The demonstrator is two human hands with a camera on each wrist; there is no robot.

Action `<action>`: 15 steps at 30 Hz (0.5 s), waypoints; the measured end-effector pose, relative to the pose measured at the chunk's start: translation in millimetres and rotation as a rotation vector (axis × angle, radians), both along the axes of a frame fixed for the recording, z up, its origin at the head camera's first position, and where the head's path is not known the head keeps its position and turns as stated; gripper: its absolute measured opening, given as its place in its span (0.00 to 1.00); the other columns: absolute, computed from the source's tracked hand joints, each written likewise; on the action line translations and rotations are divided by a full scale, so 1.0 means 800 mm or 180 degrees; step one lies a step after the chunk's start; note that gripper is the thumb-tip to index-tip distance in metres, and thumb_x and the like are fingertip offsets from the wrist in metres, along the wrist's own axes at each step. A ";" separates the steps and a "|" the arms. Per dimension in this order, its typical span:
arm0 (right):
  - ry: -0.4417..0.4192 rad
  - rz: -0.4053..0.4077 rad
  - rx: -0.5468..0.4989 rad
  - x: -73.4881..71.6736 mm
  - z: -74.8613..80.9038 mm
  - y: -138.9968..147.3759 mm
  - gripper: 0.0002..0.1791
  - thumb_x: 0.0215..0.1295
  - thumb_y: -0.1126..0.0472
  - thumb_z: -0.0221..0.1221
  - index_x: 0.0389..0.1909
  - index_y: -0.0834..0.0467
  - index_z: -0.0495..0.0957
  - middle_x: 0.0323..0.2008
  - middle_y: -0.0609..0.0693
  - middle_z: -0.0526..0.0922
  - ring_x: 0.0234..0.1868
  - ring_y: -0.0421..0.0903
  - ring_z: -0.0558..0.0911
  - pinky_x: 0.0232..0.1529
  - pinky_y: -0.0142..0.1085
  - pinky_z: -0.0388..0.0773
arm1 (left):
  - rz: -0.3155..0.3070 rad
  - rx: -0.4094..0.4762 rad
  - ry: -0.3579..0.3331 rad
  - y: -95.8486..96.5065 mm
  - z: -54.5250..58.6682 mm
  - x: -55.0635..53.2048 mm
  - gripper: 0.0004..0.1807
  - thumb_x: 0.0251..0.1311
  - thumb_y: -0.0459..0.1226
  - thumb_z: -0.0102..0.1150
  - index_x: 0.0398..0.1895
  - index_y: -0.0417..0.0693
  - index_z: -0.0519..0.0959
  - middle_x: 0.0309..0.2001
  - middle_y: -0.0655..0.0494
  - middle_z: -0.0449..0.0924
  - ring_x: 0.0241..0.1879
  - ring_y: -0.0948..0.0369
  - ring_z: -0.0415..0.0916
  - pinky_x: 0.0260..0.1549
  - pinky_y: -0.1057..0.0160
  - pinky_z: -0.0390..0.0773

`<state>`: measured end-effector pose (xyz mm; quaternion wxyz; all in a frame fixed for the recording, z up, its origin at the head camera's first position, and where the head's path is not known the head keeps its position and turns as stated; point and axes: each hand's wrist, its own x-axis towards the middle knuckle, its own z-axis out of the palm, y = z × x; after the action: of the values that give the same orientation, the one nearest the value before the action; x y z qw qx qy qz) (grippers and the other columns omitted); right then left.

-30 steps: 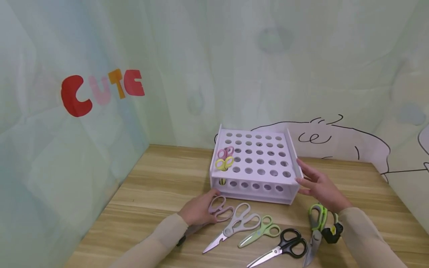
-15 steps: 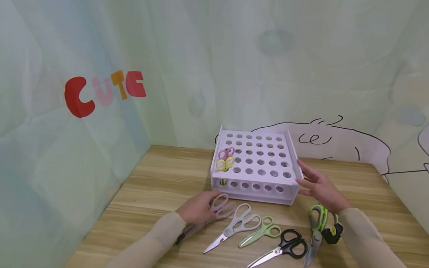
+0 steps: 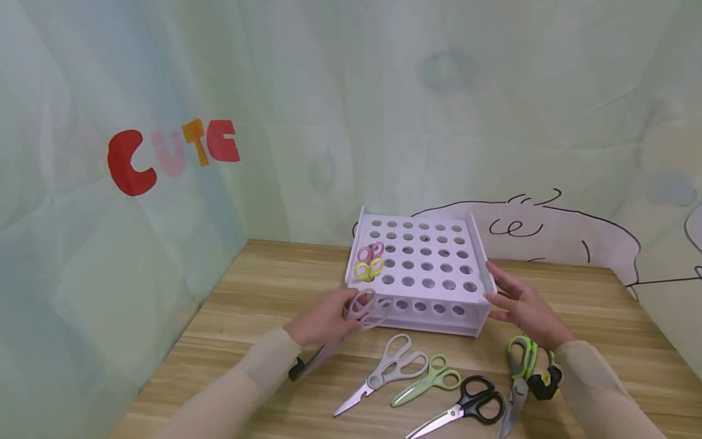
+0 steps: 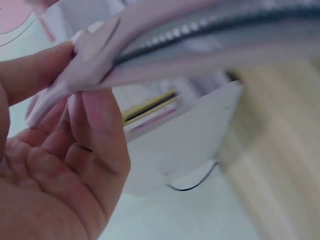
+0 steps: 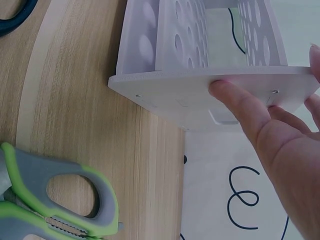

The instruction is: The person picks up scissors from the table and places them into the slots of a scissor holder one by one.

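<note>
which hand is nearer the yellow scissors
Left. The left hand is in front and left of the yellow scissors; the right hand touches the right side of the rack.

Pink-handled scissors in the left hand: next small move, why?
Probably tip the pale pink-handled scissors blades-down over the white round-holed rack: the left hand holds them near its front, blades pointing away from it, and yellow-handled scissors already stand in a hole.

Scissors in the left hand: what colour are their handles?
Pale, dusty pink handles, clearest in the left wrist view.
</note>
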<state>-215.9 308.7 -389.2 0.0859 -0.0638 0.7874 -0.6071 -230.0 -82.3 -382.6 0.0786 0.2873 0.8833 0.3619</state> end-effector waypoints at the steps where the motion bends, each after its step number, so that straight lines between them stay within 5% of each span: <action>1: 0.0003 0.0004 0.0000 0.000 0.000 0.000 0.41 0.73 0.58 0.56 0.79 0.46 0.44 0.77 0.66 0.42 0.68 0.63 0.63 0.53 0.41 0.79 | 0.0000 0.0012 0.0066 0.001 0.007 -0.001 0.12 0.56 0.29 0.69 0.41 0.42 0.77 0.28 0.57 0.74 0.27 0.63 0.71 0.23 0.66 0.73; 7: 0.0014 0.0000 0.0009 0.000 0.000 0.000 0.42 0.73 0.57 0.57 0.79 0.47 0.44 0.77 0.66 0.41 0.69 0.66 0.61 0.53 0.41 0.79 | 0.0038 0.0076 0.0319 0.007 0.053 -0.011 0.11 0.54 0.32 0.71 0.36 0.45 0.77 0.24 0.59 0.71 0.23 0.65 0.67 0.20 0.68 0.69; 15: 0.0001 -0.0043 -0.0024 -0.001 -0.001 0.001 0.42 0.72 0.57 0.57 0.79 0.47 0.45 0.77 0.65 0.42 0.69 0.66 0.61 0.53 0.42 0.79 | 0.0301 0.0734 0.0008 0.015 0.096 -0.021 0.09 0.56 0.31 0.69 0.37 0.41 0.79 0.27 0.53 0.73 0.27 0.60 0.67 0.21 0.68 0.68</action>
<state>-216.8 309.1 -390.0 0.0815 -0.0588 0.7856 -0.6106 -246.6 -70.1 -305.6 0.0267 0.2529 0.8485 0.4641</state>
